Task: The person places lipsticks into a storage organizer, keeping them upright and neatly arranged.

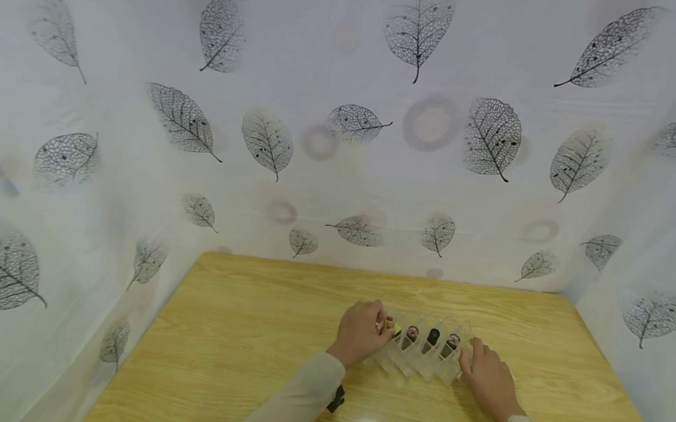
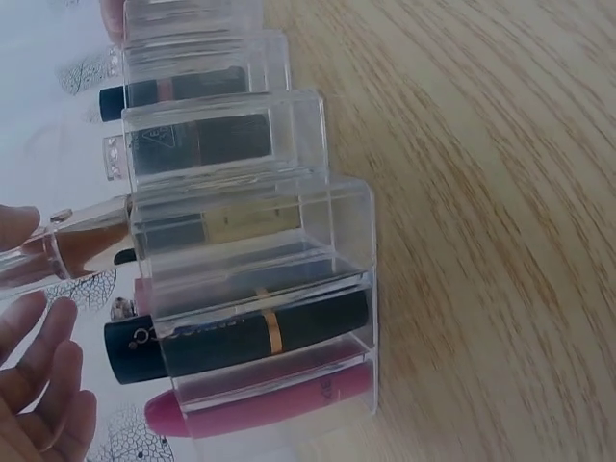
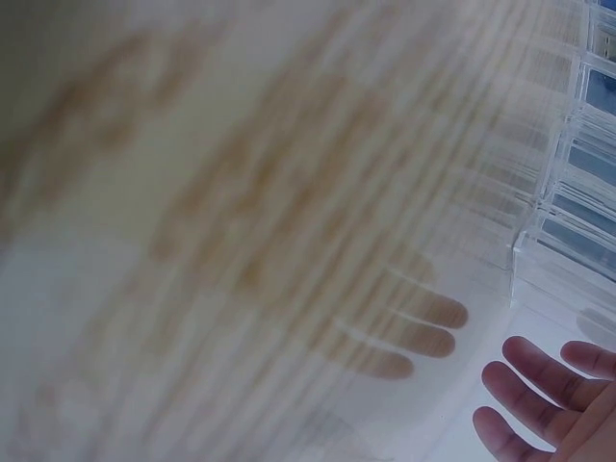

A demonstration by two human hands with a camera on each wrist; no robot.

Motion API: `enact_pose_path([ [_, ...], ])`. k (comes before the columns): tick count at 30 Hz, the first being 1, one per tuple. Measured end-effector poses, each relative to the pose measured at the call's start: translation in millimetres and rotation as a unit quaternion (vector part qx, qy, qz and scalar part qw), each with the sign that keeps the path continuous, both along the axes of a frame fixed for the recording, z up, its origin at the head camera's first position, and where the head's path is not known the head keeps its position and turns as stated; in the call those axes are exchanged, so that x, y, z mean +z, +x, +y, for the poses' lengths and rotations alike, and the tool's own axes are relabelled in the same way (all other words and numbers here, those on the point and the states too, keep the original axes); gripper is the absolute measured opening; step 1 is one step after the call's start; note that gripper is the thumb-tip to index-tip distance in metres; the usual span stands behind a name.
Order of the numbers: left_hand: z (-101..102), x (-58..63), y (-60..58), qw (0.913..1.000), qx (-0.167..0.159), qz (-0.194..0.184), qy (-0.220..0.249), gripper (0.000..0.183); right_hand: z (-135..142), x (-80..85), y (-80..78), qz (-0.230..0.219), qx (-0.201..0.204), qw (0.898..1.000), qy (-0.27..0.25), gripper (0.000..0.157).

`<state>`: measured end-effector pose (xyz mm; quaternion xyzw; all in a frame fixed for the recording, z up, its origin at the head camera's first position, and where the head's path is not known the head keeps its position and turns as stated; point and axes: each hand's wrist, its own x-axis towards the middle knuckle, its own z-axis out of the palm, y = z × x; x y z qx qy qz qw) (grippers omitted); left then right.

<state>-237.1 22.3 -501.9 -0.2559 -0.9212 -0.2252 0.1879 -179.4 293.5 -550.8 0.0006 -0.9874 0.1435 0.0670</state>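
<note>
A clear stepped lipstick organizer (image 1: 406,364) stands on the table, with lipsticks in its slots. At its left end my left hand (image 1: 360,330) pinches an amber lip gloss tube (image 2: 72,252) with a clear shiny body. The tube's lower end is at the mouth of a slot, beside a dark green lipstick (image 2: 192,348) with a gold band and a pink tube (image 2: 269,399). My right hand (image 1: 489,378) is at the organizer's right end, its fingertips right at the side wall. In the right wrist view the fingers (image 3: 539,385) are spread and loosely bent.
The wood-grain table (image 1: 230,336) stretches out around the organizer. A white curtain (image 1: 346,191) printed with dark leaves hangs behind the table and along both sides. A black strap (image 1: 336,398) is at my left wrist.
</note>
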Motion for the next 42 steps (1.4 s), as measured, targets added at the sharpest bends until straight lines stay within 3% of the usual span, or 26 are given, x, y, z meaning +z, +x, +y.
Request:
enact_pose_path([
  [9, -19.4, 2.6, 0.4, 0.9966, -0.041, -0.064, 0.032, 0.025, -0.7, -0.9, 1.0, 0.012, 0.008, 1.000, -0.014, 0.045],
  [14, -28.8, 5.0, 6.5, 0.9965, -0.038, -0.074, 0.012, 0.023, 0.4, 0.9, 1.4, 0.012, 0.010, 1.000, -0.018, 0.045],
  [19, -31.3, 0.2, 9.4, 0.9940, -0.046, -0.097, 0.024, 0.019, 0.9, 0.7, 0.9, 0.009, 0.009, 1.000, -0.018, 0.045],
  [31, -29.6, -7.7, 11.0, 0.9957, -0.050, -0.053, 0.057, 0.021, 0.5, -2.1, -0.4, 0.006, 0.003, 1.000, -0.020, 0.044],
  [37, -29.0, -14.7, 15.1, 0.9981, -0.014, -0.004, 0.061, 0.026, -0.6, -1.0, 0.2, 0.010, 0.004, 1.000, -0.022, 0.043],
  [42, -28.8, -22.2, 16.3, 0.9996, 0.011, 0.017, 0.020, 0.026, -1.0, -1.4, 0.2, 0.012, 0.005, 1.000, -0.025, 0.043],
])
